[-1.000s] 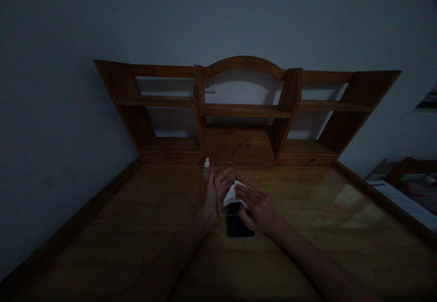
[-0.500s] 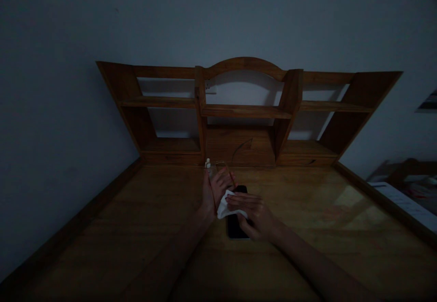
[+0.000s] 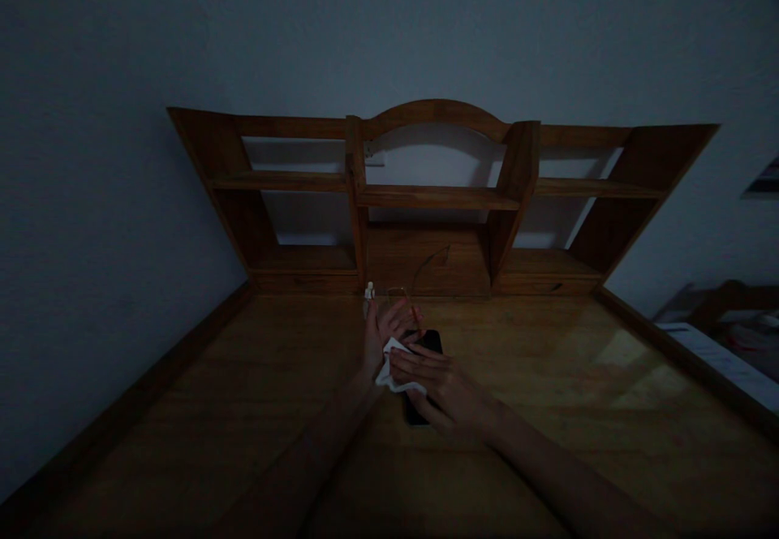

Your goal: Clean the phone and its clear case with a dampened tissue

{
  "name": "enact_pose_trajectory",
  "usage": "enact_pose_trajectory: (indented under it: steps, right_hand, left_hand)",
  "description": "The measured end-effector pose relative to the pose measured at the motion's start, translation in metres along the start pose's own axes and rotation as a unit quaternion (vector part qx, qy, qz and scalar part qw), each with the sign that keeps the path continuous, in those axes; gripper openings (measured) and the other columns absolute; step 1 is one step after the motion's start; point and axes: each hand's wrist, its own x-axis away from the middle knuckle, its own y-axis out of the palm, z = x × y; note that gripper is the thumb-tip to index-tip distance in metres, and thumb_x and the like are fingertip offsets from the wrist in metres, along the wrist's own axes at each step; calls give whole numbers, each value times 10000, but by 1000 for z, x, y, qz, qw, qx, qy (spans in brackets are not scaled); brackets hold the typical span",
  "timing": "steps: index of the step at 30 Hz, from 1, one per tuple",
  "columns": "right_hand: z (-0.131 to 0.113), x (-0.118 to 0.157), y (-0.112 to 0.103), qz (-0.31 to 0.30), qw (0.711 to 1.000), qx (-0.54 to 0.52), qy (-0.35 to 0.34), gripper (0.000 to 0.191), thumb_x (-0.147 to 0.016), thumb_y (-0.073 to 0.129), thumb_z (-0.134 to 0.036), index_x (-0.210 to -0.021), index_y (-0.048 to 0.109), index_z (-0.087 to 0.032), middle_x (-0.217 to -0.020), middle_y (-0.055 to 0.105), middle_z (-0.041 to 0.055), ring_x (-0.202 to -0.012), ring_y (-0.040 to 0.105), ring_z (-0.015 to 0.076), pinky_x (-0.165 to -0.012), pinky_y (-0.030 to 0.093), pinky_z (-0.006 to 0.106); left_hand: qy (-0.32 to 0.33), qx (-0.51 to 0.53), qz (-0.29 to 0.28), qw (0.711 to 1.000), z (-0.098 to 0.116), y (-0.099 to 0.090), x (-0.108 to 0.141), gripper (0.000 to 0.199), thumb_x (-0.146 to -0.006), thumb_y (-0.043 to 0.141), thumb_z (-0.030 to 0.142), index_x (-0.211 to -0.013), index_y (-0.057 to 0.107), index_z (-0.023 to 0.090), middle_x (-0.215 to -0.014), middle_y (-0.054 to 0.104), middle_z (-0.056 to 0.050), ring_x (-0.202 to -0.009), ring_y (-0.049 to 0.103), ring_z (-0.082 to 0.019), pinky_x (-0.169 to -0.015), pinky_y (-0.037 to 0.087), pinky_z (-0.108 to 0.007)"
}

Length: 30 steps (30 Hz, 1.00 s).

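Dim bluish wall (image 3: 426, 28) backs a wooden shelf unit (image 3: 438, 196) at 12 o'clock on the wood-grained bench (image 3: 243, 409), with white papers (image 3: 718, 360) beyond its raised edge toward 3 o'clock. Near the middle, the left hand (image 3: 380, 340) grasps a clear case (image 3: 397, 308), fingers spread behind it, while the right hand's (image 3: 449, 393) fingers grasp a white cloth (image 3: 388, 377) against it, partly covering a dark phone (image 3: 434, 341); a small bottle (image 3: 369, 291) stands at 11 o'clock from them.

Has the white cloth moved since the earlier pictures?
Yes. Against the phone, the white cloth under the right hand has shifted left and toward the person, reaching farther past the phone's left edge.
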Motion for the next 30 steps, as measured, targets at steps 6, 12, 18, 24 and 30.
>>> enact_pose_trajectory:
  steps: [6, 12, 18, 24, 30]
  right_hand:
    - [4, -1, 2, 6, 1000, -4, -3, 391, -888, 435, -142, -1258, 562, -153, -1381, 529, 107, -1344, 415, 185, -1153, 287, 439]
    - [14, 4, -7, 33, 999, 13, -10, 408, -802, 467, -130, -1179, 617, -163, -1234, 649, 95, -1189, 583, 187, -1148, 296, 442]
    - [26, 12, -7, 102, 993, 59, -30, 371, -778, 506, -140, -1123, 638, -175, -1101, 714, 84, -1048, 669, 196, -1096, 393, 433]
    - [23, 11, -4, 73, 992, 100, -25, 384, -833, 491, -162, -1200, 605, -154, -1232, 649, 106, -1187, 585, 214, -1095, 399, 439]
    - [17, 4, -2, 8, 995, 98, -15, 450, -921, 438, -189, -1368, 472, -158, -1420, 488, 88, -1378, 359, 193, -1167, 277, 447]
  left_hand:
    - [0, -11, 10, 1000, 3, 1, -1, 723, -890, 296, 646, -1294, 521, 91, -1171, 612, -201, -1032, 612, -283, -860, 513, -453]
    - [-21, 4, -18, 1000, 1, 6, 1, 740, -884, 321, 644, -1302, 510, 63, -1197, 601, -230, -1036, 613, -286, -836, 516, -407]
    - [-23, 32, -18, 999, 1, 7, 1, 723, -893, 336, 624, -1400, 415, 114, -1136, 623, -205, -985, 637, -256, -823, 515, -378]
    - [-34, 8, -57, 998, 3, 13, 10, 706, -890, 326, 638, -1479, 296, 251, -1099, 636, -173, -948, 659, -269, -685, 540, -363]
    - [-78, 18, -58, 995, -5, 26, 16, 639, -910, 370, 575, -1469, 319, 270, -1007, 682, -120, -840, 689, -226, -705, 554, -358]
